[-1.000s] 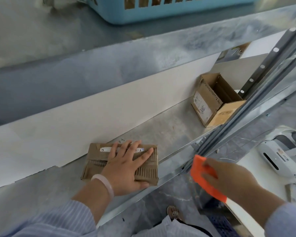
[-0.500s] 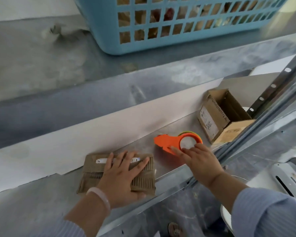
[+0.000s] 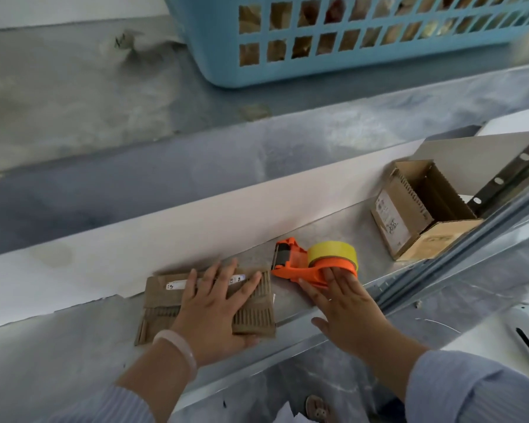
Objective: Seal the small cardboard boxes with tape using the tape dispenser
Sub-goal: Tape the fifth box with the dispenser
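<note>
- I see the left hand (image 3: 214, 303) lying flat, fingers spread and straight, pressing down on the closed box (image 3: 162, 303). It grasps nothing.
- The closed box sits on the metal shelf (image 3: 58, 355), near the front edge.
- The right hand (image 3: 345, 303) has straight fingers resting on the tape dispenser (image 3: 297, 268), not wrapped round it.
- The dispenser lies on the shelf just right of the closed box, between the two boxes, and carries a yellow tape roll (image 3: 333, 254).
- Progress, as I judge it: sealing has not begun. I make out a white label (image 3: 176, 283) on the closed box but no tape across it.
- The open box (image 3: 422, 209) lies on its side well to the right, its mouth gaping, so it needs closing as well as taping.
- My count: two cardboard boxes, one dispenser, one tape roll, two hands, and one blue basket (image 3: 364, 59) on the surface above.
</note>
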Action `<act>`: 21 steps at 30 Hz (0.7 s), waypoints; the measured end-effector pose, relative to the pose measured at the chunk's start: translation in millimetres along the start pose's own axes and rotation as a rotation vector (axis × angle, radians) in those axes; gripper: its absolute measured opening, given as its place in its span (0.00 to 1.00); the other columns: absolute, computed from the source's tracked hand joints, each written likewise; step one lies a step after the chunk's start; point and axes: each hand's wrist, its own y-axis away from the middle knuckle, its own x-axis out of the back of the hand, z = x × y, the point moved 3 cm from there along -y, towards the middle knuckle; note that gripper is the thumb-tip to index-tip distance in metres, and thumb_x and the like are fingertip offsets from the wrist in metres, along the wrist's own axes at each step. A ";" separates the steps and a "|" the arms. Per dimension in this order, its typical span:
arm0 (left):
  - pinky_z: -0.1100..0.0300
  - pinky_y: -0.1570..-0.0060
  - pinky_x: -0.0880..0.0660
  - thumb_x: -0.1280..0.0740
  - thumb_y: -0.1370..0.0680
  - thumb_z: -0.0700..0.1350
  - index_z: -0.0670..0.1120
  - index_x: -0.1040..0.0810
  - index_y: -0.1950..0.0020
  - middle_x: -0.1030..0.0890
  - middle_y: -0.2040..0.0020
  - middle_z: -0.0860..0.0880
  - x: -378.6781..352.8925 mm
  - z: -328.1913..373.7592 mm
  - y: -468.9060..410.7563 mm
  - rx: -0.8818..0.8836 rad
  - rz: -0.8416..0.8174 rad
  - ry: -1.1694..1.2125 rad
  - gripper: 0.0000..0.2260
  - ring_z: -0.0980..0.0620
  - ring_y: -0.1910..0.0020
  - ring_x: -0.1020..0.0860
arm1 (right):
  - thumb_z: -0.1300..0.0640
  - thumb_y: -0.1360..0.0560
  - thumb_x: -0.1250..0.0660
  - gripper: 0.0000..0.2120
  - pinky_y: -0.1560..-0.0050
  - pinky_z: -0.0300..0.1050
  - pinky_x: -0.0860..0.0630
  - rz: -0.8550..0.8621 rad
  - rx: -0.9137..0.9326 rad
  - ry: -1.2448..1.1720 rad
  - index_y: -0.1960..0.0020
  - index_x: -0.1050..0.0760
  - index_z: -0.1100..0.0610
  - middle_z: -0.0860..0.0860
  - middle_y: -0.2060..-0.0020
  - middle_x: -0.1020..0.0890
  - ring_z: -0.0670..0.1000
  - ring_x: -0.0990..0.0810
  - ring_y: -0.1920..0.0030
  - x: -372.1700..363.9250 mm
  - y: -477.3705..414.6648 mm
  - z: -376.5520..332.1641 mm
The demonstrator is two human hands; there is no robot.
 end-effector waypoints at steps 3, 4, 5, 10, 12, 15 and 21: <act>0.36 0.32 0.54 0.47 0.35 0.80 0.63 0.57 0.21 0.39 0.22 0.43 -2.4 -2.3 5.2 0.028 0.018 0.004 0.47 0.37 0.26 0.38 | 0.48 0.33 0.39 0.39 0.33 0.62 0.41 0.003 0.004 0.011 0.24 0.40 0.57 0.67 0.39 0.23 0.68 0.23 0.38 2.8 0.3 -5.0; 0.36 0.32 0.55 0.47 0.34 0.79 0.63 0.58 0.21 0.40 0.22 0.43 -2.5 -3.5 7.2 0.026 0.025 0.005 0.47 0.37 0.25 0.39 | 0.52 0.34 0.40 0.35 0.33 0.62 0.42 0.033 0.013 0.030 0.27 0.33 0.58 0.67 0.40 0.22 0.67 0.22 0.39 6.1 1.5 -7.8; 0.36 0.32 0.55 0.46 0.34 0.79 0.63 0.57 0.21 0.40 0.22 0.43 -3.4 -4.7 8.7 0.022 0.036 0.005 0.47 0.37 0.25 0.40 | 0.55 0.35 0.43 0.31 0.32 0.61 0.43 0.050 0.012 0.029 0.32 0.26 0.59 0.65 0.41 0.20 0.66 0.21 0.40 10.7 3.5 -10.3; 0.35 0.31 0.56 0.48 0.35 0.79 0.61 0.62 0.22 0.47 0.20 0.44 -2.1 -6.6 11.5 0.047 0.047 0.006 0.48 0.37 0.23 0.45 | 0.57 0.31 0.47 0.26 0.32 0.53 0.32 0.292 -0.051 -0.238 0.37 0.22 0.59 0.54 0.42 0.21 0.56 0.24 0.39 29.6 22.4 -23.1; 0.37 0.30 0.63 0.50 0.35 0.80 0.60 0.65 0.23 0.54 0.19 0.46 -2.8 -7.8 11.9 0.063 0.044 0.015 0.48 0.39 0.21 0.52 | 0.57 0.26 0.48 0.25 0.30 0.45 0.34 0.316 -0.058 -0.506 0.30 0.28 0.56 0.48 0.36 0.26 0.48 0.30 0.35 37.0 27.0 -38.2; 0.37 0.30 0.59 0.48 0.34 0.79 0.54 0.56 0.21 0.49 0.20 0.45 -2.8 -6.1 11.0 0.087 0.001 -0.001 0.49 0.39 0.22 0.47 | 0.55 0.17 0.44 0.22 0.38 0.21 0.45 0.099 -0.174 -1.086 0.24 0.41 0.44 0.35 0.34 0.34 0.28 0.37 0.37 47.1 16.4 -71.3; 0.37 0.30 0.53 0.42 0.36 0.77 0.49 0.47 0.22 0.38 0.23 0.46 -6.0 -3.2 13.5 0.112 0.030 0.046 0.51 0.41 0.25 0.38 | 0.54 0.16 0.44 0.13 0.52 0.24 0.31 -0.128 -0.335 -1.669 0.33 0.33 0.44 0.41 0.44 0.24 0.35 0.25 0.49 54.7 -13.6 -113.6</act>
